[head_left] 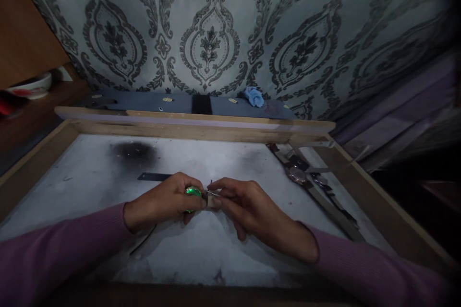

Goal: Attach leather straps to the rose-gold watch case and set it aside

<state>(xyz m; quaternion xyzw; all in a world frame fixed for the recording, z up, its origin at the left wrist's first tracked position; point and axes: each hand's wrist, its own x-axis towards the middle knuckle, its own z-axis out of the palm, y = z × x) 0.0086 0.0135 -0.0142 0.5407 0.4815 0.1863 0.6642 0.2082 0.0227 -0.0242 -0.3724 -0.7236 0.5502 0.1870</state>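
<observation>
The left hand [163, 202] is near the middle of the frame, its grip clamped on a shiny green round piece [193, 192] that looks like a watch, with the thumb lying across its front. The right hand [250, 206] comes in from the lower right, its grip pinched together on a thin metal piece [213, 194]. Between the two hands, just right of the green round piece, sits a small beige piece [212, 202], partly hidden by the fingers; whether it is joined to the round piece I cannot tell. Both forearms wear purple sleeves [82, 232].

A flat dark strip [153, 177] lies on the white worktop [104, 244], its right end hidden behind the left hand, and a thin dark strip [142, 242] shows below the left wrist. A raised wooden rim [205, 131] edges the worktop. Right of centre lie a wristwatch [298, 175] on a brown strap and, just beside it, a darker strapped item [322, 182]. Beyond the rim, toward the upper middle, rests a crumpled blue cloth [254, 97]; a white bowl [34, 87] stands at the upper left, and patterned wallpaper [211, 50] fills the top of the frame
</observation>
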